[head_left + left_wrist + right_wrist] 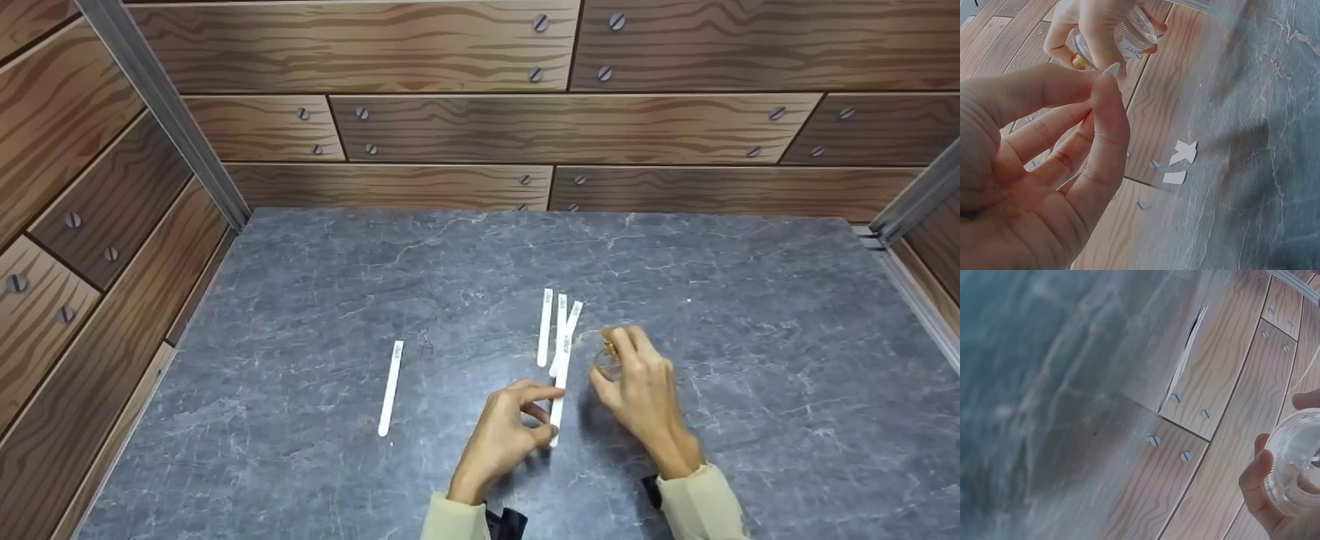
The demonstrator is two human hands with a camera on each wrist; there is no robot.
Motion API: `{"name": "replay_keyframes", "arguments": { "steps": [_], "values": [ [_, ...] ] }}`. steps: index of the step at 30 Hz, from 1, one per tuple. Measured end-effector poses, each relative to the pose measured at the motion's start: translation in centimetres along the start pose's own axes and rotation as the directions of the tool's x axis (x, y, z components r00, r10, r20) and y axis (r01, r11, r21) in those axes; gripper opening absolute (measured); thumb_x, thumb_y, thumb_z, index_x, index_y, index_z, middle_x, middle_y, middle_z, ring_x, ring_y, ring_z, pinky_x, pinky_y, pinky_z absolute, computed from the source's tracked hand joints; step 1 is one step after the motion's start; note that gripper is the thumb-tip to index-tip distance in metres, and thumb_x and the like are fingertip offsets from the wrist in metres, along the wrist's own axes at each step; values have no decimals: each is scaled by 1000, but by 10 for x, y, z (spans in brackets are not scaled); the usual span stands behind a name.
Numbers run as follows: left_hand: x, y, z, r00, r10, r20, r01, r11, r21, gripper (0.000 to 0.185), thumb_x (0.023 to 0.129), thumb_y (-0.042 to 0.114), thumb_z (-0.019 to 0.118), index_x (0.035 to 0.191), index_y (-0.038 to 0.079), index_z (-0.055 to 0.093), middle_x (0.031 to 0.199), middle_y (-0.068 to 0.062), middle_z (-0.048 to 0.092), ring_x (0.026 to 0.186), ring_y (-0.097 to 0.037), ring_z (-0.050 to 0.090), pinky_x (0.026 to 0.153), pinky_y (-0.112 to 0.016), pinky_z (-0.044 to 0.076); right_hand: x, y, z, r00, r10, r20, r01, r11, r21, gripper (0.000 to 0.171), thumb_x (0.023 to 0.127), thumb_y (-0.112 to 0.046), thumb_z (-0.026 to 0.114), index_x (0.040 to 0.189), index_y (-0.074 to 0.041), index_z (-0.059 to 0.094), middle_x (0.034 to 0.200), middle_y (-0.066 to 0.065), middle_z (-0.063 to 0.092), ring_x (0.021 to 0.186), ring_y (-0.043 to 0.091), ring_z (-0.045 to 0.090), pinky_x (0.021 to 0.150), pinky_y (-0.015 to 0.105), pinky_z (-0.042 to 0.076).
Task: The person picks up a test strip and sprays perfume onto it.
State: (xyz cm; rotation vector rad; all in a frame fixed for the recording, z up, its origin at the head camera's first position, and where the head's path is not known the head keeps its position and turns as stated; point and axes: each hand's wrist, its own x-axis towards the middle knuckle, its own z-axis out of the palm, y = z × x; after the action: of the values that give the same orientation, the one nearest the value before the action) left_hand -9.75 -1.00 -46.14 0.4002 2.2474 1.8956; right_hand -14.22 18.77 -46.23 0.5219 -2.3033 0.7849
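My left hand (510,431) pinches a flat white stick (562,367) between thumb and fingertips near its rounded lower end. Small dark print marks the stick's far end. In the left wrist view only a white tip (1112,69) shows past the fingertips. To its right, my right hand (637,382) grips a small clear round container (1276,467) with a ridged rim, fingers around its edge. Something gold-yellow (611,346) shows at the container beneath the fingers. The two hands are apart, with the held stick on the left hand's side facing the container.
Just beyond the held stick lie more white printed sticks: one by itself (545,330) and two that cross (576,311). Another white stick (391,390) lies farther left. The grey marbled table (300,300) meets wood-patterned walls (450,127) at the back and sides.
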Motion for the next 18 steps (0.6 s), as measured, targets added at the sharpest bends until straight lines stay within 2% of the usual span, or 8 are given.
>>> {"name": "replay_keyframes", "arguments": {
  "steps": [7, 18],
  "values": [
    [0, 0, -1, 1000, 9, -5, -9, 1000, 10, 46, 77, -19, 66, 121, -7, 70, 117, -6, 69, 83, -7, 66, 60, -22, 56, 1, -1, -1, 1000, -11, -25, 11, 1000, -21, 43, 61, 14, 78, 100, 6, 62, 86, 16, 61, 55, 28, 58, 44, 37, 53],
    [0, -1, 0, 1000, 8, -4, -8, 1000, 7, 46, 77, -19, 66, 121, -8, 69, 116, -6, 69, 83, -7, 66, 61, -22, 57, 0, 2, 0, 999, -9, -50, 8, 1000, -7, 42, 62, 12, 76, 101, 6, 63, 87, 16, 61, 58, 28, 60, 46, 40, 53]
  ]
}}
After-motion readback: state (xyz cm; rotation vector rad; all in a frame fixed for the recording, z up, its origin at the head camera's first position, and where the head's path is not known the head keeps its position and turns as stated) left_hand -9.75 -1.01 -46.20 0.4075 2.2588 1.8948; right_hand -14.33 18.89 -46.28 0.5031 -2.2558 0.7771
